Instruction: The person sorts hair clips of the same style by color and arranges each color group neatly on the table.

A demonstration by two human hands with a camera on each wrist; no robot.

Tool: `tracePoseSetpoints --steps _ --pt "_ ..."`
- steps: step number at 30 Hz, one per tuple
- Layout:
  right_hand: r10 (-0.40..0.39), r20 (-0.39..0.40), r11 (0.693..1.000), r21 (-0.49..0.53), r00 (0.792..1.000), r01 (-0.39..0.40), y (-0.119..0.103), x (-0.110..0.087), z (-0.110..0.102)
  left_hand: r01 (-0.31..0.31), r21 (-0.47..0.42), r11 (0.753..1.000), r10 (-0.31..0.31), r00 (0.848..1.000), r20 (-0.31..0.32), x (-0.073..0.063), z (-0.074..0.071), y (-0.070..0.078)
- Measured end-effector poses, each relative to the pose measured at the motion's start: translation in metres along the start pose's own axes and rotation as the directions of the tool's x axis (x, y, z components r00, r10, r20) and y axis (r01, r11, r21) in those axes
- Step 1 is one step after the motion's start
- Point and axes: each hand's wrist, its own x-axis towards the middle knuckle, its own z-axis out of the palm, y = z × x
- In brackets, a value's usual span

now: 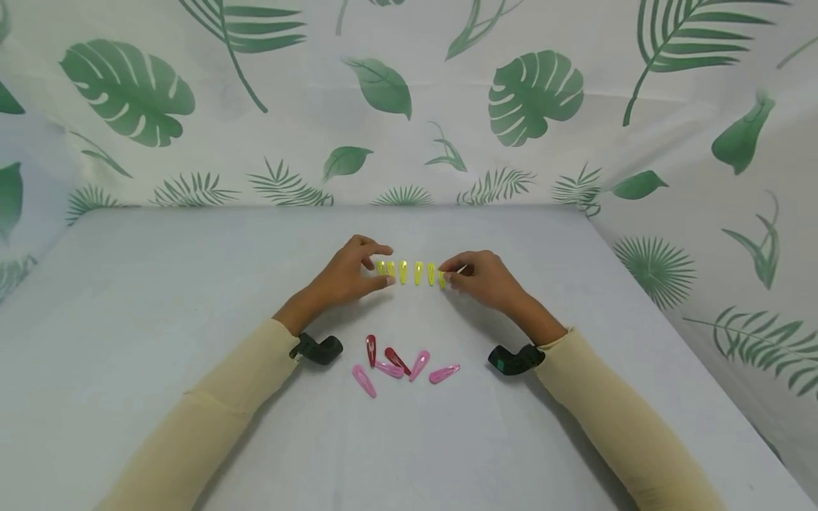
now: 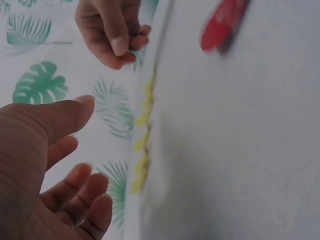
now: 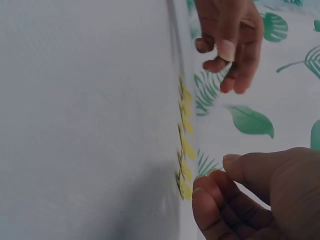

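A white backdrop [image 1: 447,106] printed with green leaves is being seen behind and on both sides of a pale worktop [image 1: 160,298]. Over that surface two cream sleeves [image 1: 613,404] are being stretched forward, and the bare hands are being held at opposite ends of a row of yellow clips [image 1: 418,272]. The left hand [image 1: 348,275] is being held with its fingers spread, thumb and forefinger parted at the row's left end. The right hand [image 1: 487,279] is being held with its fingers curled close together at the right end; whether the last clip [image 1: 442,282] is being pinched there cannot be told. On each wrist a black device [image 1: 322,350] is being worn. Nearer the person, four pink clips [image 1: 419,365] and two red clips [image 1: 371,350] are being shown in a loose group, turned at different angles. Six yellow ones are being counted side by side, the widest gap falling mid-row.
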Motion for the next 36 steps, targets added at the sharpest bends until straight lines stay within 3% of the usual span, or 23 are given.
tracePoseSetpoints --steps 4,9,16,22,31,36 --pt "-0.045 0.039 0.998 0.049 0.998 0.043 -0.002 -0.011 0.000 -0.080 -0.075 0.994 0.085 0.995 0.057 -0.007 -0.005 0.012" --pt "-0.101 0.099 0.987 0.133 0.990 0.088 -0.002 -0.025 0.002 -0.118 -0.171 0.978 0.147 0.975 0.167 -0.018 -0.009 0.027" --pt "-0.197 0.201 0.966 0.209 0.960 0.154 -0.005 -0.045 0.009 -0.069 -0.276 0.959 0.170 0.916 0.363 -0.039 -0.009 0.036" --pt "-0.269 0.319 0.951 0.239 0.909 0.197 -0.013 -0.058 0.017 -0.040 -0.321 0.946 0.189 0.875 0.446 -0.056 -0.009 0.037" --pt "-0.285 0.400 0.951 0.229 0.871 0.206 -0.019 -0.073 0.017 -0.136 -0.289 0.947 0.260 0.855 0.448 -0.068 0.007 0.044" --pt "-0.314 0.405 0.945 0.219 0.859 0.242 -0.020 -0.076 0.020 -0.108 -0.233 0.966 0.208 0.865 0.457 -0.072 0.013 0.042"
